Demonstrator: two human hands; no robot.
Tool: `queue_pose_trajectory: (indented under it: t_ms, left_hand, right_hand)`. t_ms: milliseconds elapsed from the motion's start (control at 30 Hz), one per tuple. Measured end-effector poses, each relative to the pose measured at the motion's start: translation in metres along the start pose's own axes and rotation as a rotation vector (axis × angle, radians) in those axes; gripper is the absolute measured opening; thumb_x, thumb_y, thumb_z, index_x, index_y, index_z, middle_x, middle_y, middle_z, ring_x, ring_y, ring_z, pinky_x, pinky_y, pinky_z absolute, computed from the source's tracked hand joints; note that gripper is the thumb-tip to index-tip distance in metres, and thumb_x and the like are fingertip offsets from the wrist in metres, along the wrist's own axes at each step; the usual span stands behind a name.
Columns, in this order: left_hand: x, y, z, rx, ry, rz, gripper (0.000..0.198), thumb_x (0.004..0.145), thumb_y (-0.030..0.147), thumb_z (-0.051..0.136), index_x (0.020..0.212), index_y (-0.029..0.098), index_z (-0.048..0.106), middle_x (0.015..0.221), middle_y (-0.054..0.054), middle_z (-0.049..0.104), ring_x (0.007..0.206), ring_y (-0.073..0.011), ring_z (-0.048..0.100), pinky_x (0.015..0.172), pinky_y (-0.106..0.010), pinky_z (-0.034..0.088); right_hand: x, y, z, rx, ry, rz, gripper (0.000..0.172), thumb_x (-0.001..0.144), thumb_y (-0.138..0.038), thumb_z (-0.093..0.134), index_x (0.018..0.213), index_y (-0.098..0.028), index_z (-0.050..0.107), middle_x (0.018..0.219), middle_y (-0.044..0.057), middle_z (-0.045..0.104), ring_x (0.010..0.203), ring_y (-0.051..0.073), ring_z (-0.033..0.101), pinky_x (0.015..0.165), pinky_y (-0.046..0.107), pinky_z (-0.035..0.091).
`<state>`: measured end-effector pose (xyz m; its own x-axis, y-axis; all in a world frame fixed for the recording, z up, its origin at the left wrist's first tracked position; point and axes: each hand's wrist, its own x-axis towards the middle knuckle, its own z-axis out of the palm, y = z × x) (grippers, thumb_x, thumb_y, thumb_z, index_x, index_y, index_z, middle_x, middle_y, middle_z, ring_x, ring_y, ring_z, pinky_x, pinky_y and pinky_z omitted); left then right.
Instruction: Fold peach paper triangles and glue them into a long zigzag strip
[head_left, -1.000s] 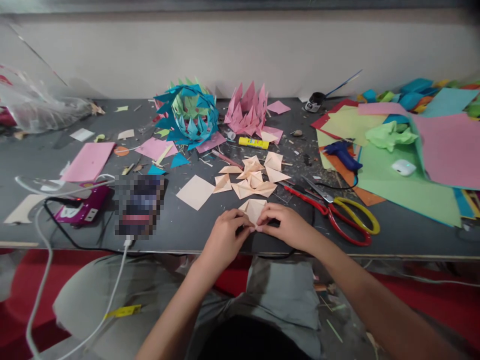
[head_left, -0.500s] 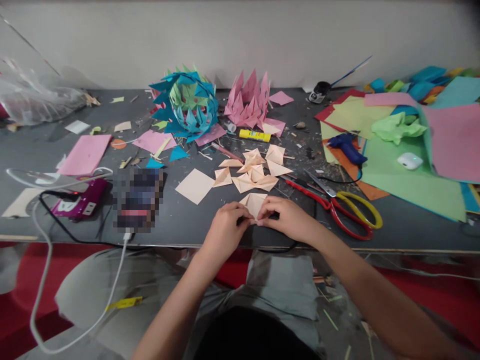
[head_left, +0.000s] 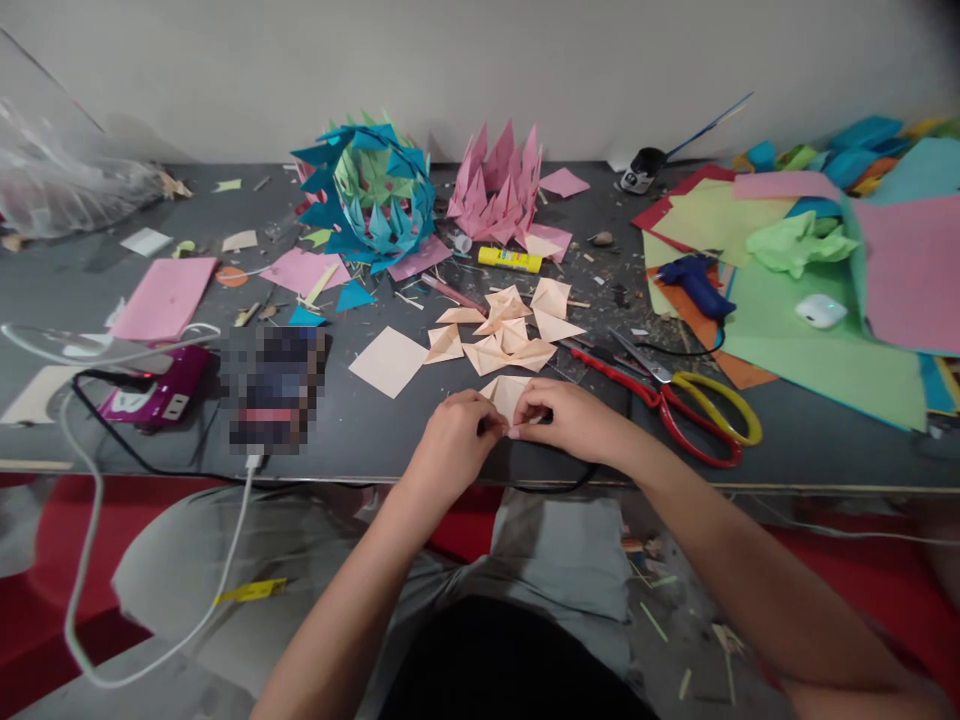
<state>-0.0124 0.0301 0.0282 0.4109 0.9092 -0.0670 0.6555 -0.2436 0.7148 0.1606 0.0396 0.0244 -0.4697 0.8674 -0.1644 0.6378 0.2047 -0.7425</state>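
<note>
A small peach sheet of paper [head_left: 507, 396], partly folded, lies near the table's front edge between my hands. My left hand [head_left: 465, 428] pinches its near left edge, and my right hand [head_left: 550, 412] pinches the near edge just beside it. The fingertips of both hands almost meet and hide the paper's near corner. Just beyond are several folded peach paper pieces [head_left: 510, 345] in a loose cluster. A flat peach square [head_left: 388, 362] rests to the left of them.
Scissors [head_left: 667, 385] with red and yellow handles lie to the right, near a blue glue gun [head_left: 697, 285]. Behind stand a blue paper ring [head_left: 412, 215], a pink paper crown [head_left: 495, 200] and a yellow glue stick [head_left: 510, 260]. On the left are a phone [head_left: 277, 385] and a purple power strip [head_left: 161, 390].
Both hands keep their pinch on the peach paper; the fingers have shifted only slightly. The whole view has moved a little, so the table sits slightly higher in the picture.
</note>
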Motion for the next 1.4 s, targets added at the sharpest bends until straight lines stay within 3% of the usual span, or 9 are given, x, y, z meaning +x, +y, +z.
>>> queue_pose_trajectory:
  t_ms: [667, 900, 1000, 1133, 1267, 1400]
  left_hand:
    - [0.001, -0.013, -0.008, -0.034, -0.023, 0.147, 0.019, 0.075, -0.001, 0.052, 0.073, 0.016, 0.062, 0.08, -0.001, 0.059, 0.076, -0.0121, 0.058, 0.071, -0.022, 0.045]
    - [-0.027, -0.009, 0.014, 0.429, 0.196, 0.32, 0.018, 0.087, 0.012, 0.046, 0.094, 0.014, 0.062, 0.095, -0.008, 0.063, 0.089, -0.0203, 0.057, 0.08, -0.033, 0.046]
    - [-0.041, -0.007, 0.026, 0.516, 0.244, 0.402, 0.023, 0.089, 0.019, 0.044, 0.104, 0.011, 0.059, 0.103, -0.01, 0.063, 0.099, -0.0219, 0.056, 0.083, -0.033, 0.046]
    - [-0.051, -0.006, 0.033, 0.582, 0.215, 0.337, 0.036, 0.088, 0.032, 0.045, 0.115, 0.011, 0.055, 0.119, -0.015, 0.058, 0.115, -0.027, 0.049, 0.091, -0.039, 0.043]
    - [-0.054, -0.004, 0.034, 0.623, 0.117, 0.3, 0.055, 0.083, 0.048, 0.05, 0.123, 0.01, 0.05, 0.127, -0.016, 0.052, 0.119, -0.0293, 0.046, 0.095, -0.042, 0.041]
    - [-0.053, -0.002, 0.032, 0.63, 0.09, 0.245, 0.061, 0.077, 0.05, 0.057, 0.125, 0.013, 0.049, 0.126, -0.016, 0.052, 0.119, -0.031, 0.046, 0.095, -0.043, 0.04]
  right_hand:
    - [-0.008, 0.006, -0.001, 0.148, 0.019, -0.055, 0.01, 0.076, -0.014, 0.057, 0.084, -0.017, 0.063, 0.086, 0.003, 0.058, 0.073, 0.013, 0.057, 0.07, 0.026, 0.045]
    - [-0.005, 0.007, 0.006, 0.092, 0.05, -0.037, 0.01, 0.077, -0.012, 0.055, 0.079, -0.018, 0.063, 0.086, 0.003, 0.056, 0.076, 0.013, 0.057, 0.071, 0.026, 0.043]
    - [-0.005, 0.007, 0.006, 0.086, 0.04, -0.043, 0.009, 0.077, -0.012, 0.056, 0.077, -0.018, 0.063, 0.085, 0.002, 0.056, 0.075, 0.013, 0.056, 0.072, 0.026, 0.043]
    - [-0.005, 0.006, 0.005, 0.066, 0.056, -0.041, 0.007, 0.077, -0.015, 0.057, 0.076, -0.019, 0.063, 0.086, 0.002, 0.057, 0.076, 0.014, 0.056, 0.071, 0.027, 0.043]
    - [-0.006, 0.007, 0.006, 0.079, 0.06, -0.045, 0.006, 0.078, -0.018, 0.057, 0.077, -0.019, 0.063, 0.086, 0.003, 0.056, 0.075, 0.013, 0.056, 0.07, 0.027, 0.043]
    - [-0.006, 0.008, 0.006, 0.071, 0.058, -0.067, 0.007, 0.078, -0.017, 0.056, 0.077, -0.018, 0.062, 0.086, 0.003, 0.057, 0.074, 0.013, 0.056, 0.07, 0.027, 0.044]
